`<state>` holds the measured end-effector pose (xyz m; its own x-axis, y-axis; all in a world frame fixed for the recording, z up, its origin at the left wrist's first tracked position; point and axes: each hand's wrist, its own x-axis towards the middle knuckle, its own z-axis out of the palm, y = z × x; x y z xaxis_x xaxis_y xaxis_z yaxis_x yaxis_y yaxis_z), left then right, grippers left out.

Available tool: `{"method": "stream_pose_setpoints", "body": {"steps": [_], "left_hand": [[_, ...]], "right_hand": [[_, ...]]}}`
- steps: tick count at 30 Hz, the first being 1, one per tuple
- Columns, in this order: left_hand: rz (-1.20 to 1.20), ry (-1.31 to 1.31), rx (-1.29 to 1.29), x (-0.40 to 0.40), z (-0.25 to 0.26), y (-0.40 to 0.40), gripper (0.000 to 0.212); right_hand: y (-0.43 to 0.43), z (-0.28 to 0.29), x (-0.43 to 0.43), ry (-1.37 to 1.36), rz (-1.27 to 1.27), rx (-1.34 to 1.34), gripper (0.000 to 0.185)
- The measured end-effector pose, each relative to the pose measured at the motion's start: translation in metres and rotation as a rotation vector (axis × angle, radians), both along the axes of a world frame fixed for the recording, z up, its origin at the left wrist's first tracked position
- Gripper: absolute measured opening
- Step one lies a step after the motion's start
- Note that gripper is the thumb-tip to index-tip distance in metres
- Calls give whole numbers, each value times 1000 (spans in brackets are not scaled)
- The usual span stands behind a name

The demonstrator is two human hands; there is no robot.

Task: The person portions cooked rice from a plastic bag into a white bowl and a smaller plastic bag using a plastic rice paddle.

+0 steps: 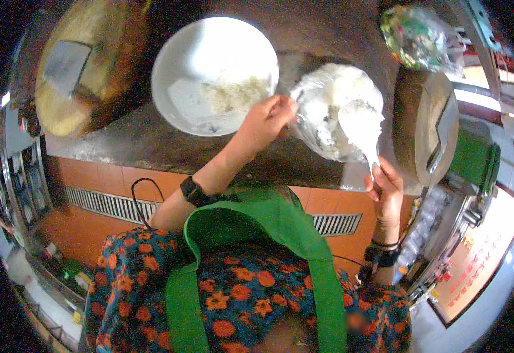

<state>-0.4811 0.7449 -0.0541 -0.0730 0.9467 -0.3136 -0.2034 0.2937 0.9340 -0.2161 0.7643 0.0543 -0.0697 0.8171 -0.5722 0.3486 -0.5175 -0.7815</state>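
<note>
My right hand grips the handle of a white rice paddle. The paddle's blade lies over a plastic-lined bowl that holds white, clumpy food, which looks like cooked rice. My left hand pinches the crinkled clear plastic at that bowl's left edge. Just left of this hand stands a large white basin with a thin, pale spread of food on its bottom. Glare washes out the basin's far side and part of the paddle.
At left, a cleaver rests on a round wooden chopping block. Another round block with a cleaver stands at right. A clear bag of green vegetables sits at the back right. The dark counter's front edge runs before me.
</note>
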Motion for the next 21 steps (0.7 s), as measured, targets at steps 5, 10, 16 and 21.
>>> {"method": "stream_pose_setpoints", "body": {"steps": [5,10,16,21], "left_hand": [[-298,-32,-120,-38,-2,-62,27],[-139,95,-249,-83,2,-113,24],[92,12,-252,-98,-5,-128,24],[113,24,-250,-98,-11,-128,22]], "right_hand": [[19,17,-63,89,192,-77,29],[51,-4,-141,145,389,-119,29],[90,-65,-177,-308,640,489,26],[88,-62,-188,-684,805,869,28]]}}
